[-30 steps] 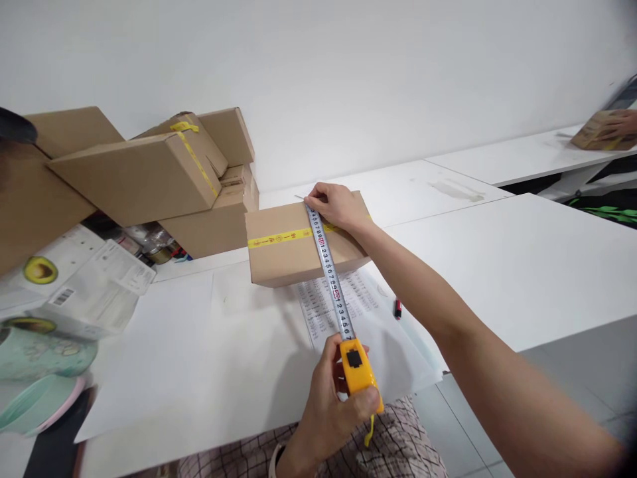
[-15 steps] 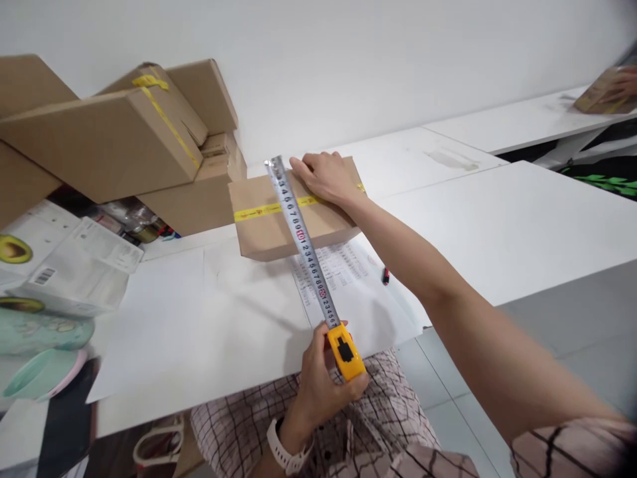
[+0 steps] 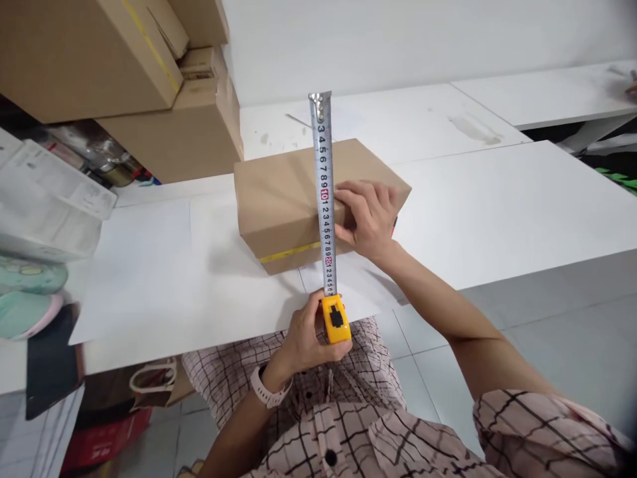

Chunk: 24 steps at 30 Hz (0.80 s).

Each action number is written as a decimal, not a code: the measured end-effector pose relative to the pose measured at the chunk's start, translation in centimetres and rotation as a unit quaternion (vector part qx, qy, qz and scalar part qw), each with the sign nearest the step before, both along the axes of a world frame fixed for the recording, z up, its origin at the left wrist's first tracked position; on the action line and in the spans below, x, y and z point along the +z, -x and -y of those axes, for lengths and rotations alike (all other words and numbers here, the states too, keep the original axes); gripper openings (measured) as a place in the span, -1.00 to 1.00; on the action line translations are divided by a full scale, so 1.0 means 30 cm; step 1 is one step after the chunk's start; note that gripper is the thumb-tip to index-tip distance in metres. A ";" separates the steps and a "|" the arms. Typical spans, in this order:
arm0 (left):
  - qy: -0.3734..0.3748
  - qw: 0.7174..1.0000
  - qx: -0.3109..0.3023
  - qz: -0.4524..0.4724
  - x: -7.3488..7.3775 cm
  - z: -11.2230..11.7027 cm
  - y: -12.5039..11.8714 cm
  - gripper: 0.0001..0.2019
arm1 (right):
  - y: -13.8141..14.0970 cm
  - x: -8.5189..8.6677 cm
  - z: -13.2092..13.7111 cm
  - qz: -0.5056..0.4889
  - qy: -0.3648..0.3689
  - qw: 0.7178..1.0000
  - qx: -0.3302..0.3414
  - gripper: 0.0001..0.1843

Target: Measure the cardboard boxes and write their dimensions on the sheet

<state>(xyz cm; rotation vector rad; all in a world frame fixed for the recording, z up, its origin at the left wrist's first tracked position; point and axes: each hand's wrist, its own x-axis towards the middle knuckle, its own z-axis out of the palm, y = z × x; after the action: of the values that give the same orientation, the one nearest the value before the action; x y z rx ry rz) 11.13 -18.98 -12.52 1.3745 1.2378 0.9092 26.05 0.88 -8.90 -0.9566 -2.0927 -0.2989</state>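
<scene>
A yellow tape measure [image 3: 337, 318] is gripped in my left hand [image 3: 309, 337], low in front of my lap. Its metal blade [image 3: 323, 159] extends away from me, passing over a brown cardboard box [image 3: 279, 192] and beyond the box's far edge. My right hand [image 3: 371, 216] is on the box, with curled fingers on the top face and the thumb at the near edge. Those fingertips lie close beside the blade; whether they touch it I cannot tell. Yellow printed tape [image 3: 291, 251] runs along the box's near side. Printed paper [image 3: 358, 275] lies partly under the box.
Large cardboard boxes [image 3: 199, 133] are stacked at the left on the white table [image 3: 239, 305]. White sheets [image 3: 144, 265], a green cup [image 3: 24, 315] and a dark phone [image 3: 54, 358] lie at the left. Another person's hand [image 3: 632, 89] shows at the far right edge.
The box has turned, so its yellow tape now faces me instead of up. My right hand has moved from its far top to the near edge. The tape measure's blade now points straighter ahead.
</scene>
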 end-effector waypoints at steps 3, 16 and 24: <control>-0.002 1.000 0.000 0.002 -0.005 -0.003 0.001 -0.28 | 0.003 -0.044 -0.005 -0.024 0.042 0.998 0.031 -0.34; -0.099 0.981 -0.082 -0.146 0.065 0.053 -0.013 -0.26 | -0.110 0.424 0.032 -0.425 0.182 0.849 0.257 -0.77; -0.074 0.992 0.081 -0.065 0.024 0.157 0.054 0.02 | -0.133 0.207 0.220 -0.441 0.317 0.814 0.205 -0.82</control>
<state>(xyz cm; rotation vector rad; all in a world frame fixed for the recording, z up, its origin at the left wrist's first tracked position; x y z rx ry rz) 9.52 -23.69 -11.80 1.4858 1.4217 1.0553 30.06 -5.72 -2.69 -0.7354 -1.4230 0.9629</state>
